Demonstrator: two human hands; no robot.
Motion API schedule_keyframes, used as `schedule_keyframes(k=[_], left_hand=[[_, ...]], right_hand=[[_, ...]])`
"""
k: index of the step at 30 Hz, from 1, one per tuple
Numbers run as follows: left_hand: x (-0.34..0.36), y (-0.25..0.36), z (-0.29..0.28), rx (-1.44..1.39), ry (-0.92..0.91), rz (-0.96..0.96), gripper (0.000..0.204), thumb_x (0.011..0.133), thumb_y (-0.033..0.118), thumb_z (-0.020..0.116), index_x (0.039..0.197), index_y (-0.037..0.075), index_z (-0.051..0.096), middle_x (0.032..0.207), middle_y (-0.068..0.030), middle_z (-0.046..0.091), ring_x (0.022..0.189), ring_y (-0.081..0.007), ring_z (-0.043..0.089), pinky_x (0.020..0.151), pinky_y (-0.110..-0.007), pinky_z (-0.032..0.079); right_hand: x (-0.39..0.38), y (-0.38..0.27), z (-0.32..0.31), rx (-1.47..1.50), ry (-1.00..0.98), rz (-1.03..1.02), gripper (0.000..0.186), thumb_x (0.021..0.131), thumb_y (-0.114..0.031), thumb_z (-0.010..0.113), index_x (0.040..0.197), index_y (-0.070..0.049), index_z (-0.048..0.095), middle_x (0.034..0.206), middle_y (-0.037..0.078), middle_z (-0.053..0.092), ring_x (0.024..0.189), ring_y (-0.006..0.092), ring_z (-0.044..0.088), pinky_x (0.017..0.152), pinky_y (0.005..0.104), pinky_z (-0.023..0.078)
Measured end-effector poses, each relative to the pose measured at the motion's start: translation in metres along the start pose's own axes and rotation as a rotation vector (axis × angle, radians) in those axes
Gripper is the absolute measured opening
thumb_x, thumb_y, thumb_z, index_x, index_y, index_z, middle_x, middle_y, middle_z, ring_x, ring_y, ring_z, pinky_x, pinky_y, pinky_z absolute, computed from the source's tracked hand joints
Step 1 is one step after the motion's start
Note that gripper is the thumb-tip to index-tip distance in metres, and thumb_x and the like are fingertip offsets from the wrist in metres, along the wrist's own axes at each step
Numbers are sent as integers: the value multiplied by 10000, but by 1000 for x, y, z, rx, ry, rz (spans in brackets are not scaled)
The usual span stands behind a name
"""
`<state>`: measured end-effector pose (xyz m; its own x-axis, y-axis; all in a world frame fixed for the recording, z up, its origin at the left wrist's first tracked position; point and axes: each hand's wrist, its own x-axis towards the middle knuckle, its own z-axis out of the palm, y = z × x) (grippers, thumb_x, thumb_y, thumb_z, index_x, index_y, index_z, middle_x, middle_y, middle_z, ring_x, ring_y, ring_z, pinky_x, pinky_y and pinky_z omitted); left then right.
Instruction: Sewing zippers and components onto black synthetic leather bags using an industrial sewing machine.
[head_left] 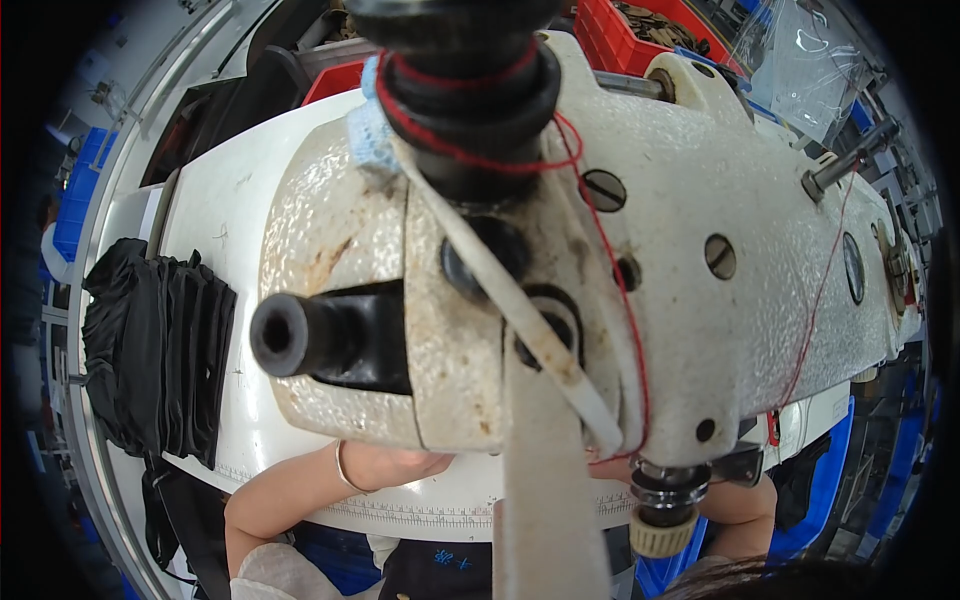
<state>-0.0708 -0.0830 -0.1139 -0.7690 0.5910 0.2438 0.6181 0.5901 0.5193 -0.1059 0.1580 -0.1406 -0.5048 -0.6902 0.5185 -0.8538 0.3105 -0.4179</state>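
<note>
A white sewing machine (680,200) fills the middle of the head view and covers most of the work under it. Red thread (628,300) runs down its front, past a tension knob (665,530). My left hand (395,465), a bangle on its wrist, rests low at the machine's left end near the table's front edge; its fingers are hidden behind the machine. Only a strip of my right hand (612,470) shows beside the tension knob, the rest being covered. Whether either hand holds anything is hidden.
A stack of folded black fabric pieces (160,350) lies at the left of the white table (235,215). A ruler strip (400,515) follows the front edge. Red bins (610,40) stand behind, and a blue bin (835,470) sits at the right.
</note>
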Motion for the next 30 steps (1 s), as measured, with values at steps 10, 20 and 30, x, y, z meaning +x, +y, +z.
schedule_keyframes(k=[10,20,30], left_hand=[[-5,-3,-4,-36,-28,-27,333,660,5,675,989,8,716,988,-140,690,892,-295,674,804,-380,546],[12,6,-7,-38,60,6,311,651,-6,680,959,-2,722,972,-135,693,889,-292,673,795,-371,547],[28,17,-24,138,126,143,302,610,-4,683,908,-13,732,958,-115,676,892,-284,654,804,-386,538]], right_hand=[[0,-1,-1,-41,-25,5,249,761,-116,596,970,4,659,995,93,624,830,222,638,594,338,529],[-25,16,15,151,-198,220,306,869,-247,569,1068,-27,645,1027,212,641,942,314,639,760,434,504],[-35,30,40,291,-115,315,349,889,-318,597,1127,-67,638,1029,239,638,982,339,634,866,446,487]])
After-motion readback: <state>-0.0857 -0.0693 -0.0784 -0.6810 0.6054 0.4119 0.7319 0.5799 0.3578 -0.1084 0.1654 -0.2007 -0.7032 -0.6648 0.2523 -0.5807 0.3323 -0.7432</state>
